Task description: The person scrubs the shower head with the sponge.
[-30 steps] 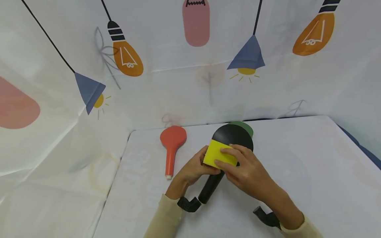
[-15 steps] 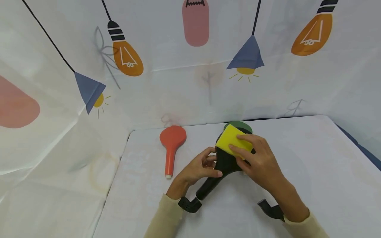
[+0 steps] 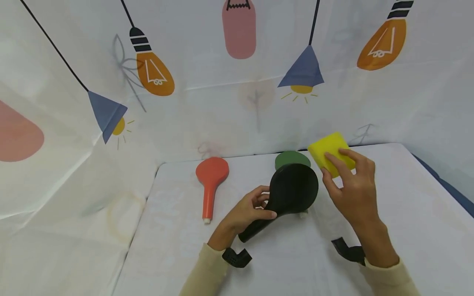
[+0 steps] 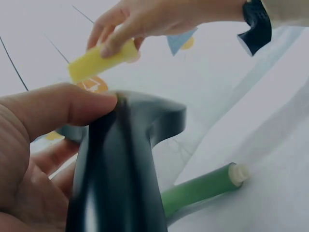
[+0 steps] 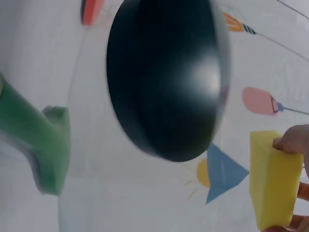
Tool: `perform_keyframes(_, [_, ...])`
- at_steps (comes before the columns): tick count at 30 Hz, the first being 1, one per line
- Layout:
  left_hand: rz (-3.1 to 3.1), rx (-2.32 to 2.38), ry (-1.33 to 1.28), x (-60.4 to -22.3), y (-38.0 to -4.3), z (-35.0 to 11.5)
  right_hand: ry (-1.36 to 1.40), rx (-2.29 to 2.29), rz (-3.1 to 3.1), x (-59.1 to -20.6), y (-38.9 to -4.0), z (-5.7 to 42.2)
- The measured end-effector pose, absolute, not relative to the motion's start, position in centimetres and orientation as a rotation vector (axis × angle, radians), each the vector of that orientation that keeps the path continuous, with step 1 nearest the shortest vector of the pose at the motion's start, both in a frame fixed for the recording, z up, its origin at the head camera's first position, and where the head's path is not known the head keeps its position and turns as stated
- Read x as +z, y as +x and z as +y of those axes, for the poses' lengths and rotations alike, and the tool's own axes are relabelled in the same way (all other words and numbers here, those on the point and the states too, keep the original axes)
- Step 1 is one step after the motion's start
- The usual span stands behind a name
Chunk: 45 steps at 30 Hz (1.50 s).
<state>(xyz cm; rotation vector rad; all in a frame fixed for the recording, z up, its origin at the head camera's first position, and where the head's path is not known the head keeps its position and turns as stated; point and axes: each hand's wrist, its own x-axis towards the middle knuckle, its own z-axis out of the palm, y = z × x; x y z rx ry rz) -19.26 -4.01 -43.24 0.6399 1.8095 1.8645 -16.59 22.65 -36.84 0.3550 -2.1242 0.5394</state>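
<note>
A black handheld shower head [image 3: 295, 187] is tilted in my left hand [image 3: 245, 211], which grips it at the neck with the thumb across the front. In the left wrist view its thick glossy handle [image 4: 113, 188] fills the foreground. My right hand [image 3: 353, 185] pinches a yellow sponge [image 3: 327, 147] between thumb and fingers, up and to the right of the black head. A gap shows between the sponge [image 5: 273, 179] and the rounded black head [image 5: 164, 82] in the right wrist view. My left fingertips are partly hidden behind the neck.
A red shower head [image 3: 212, 176] with a white end lies on the white table [image 3: 166, 246] at the left. Behind the black one lies a green shower head [image 3: 290, 157], mostly covered in the head view. A white curtain [image 3: 207, 111] printed with lamps hangs along the back.
My right hand has wiped the sponge up across the black shower head, then lifted it off up and to the right. My left hand keeps its grip, and the shower head has tilted further right.
</note>
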Motion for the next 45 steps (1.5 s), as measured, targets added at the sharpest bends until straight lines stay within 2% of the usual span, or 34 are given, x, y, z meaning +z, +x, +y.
perform_keyframes(3, [1.81, 1.884, 0.578, -43.3, -19.3, -4.1, 0.507, 0.569, -2.107, -36.9, -16.2, 21.5])
perform_keyframes(9, [1.78, 1.91, 0.587, -43.3, -19.2, -4.1, 0.985, 0.482, -2.073, -37.7, -15.3, 17.5])
perform_keyframes(12, [1.743, 1.941, 0.606, -43.3, -19.1, -4.1, 1.085, 0.415, -2.132, -38.2, -14.8, 16.2])
perform_keyframes(21, [1.768, 1.889, 0.639, -43.4, -18.9, -3.7, 1.008, 0.406, -2.164, -39.2, -15.4, 17.0])
perform_keyframes(32, [1.764, 1.819, 0.723, -43.3, -18.6, -3.3, 0.529, 0.571, -2.153, -37.9, -16.8, 21.1])
perform_keyframes(36, [1.715, 1.866, 0.679, -43.2, -18.7, -3.4, 0.354, 0.632, -2.114, -37.5, -17.1, 22.6])
perform_keyframes(39, [1.66, 1.937, 0.583, -43.3, -18.8, -3.6, 0.447, 0.692, -2.077, -37.6, -16.7, 22.2])
perform_keyframes(45, [1.652, 2.031, 0.541, -42.9, -19.0, -4.1, 0.994, 0.532, -2.138, -38.1, -15.8, 19.1])
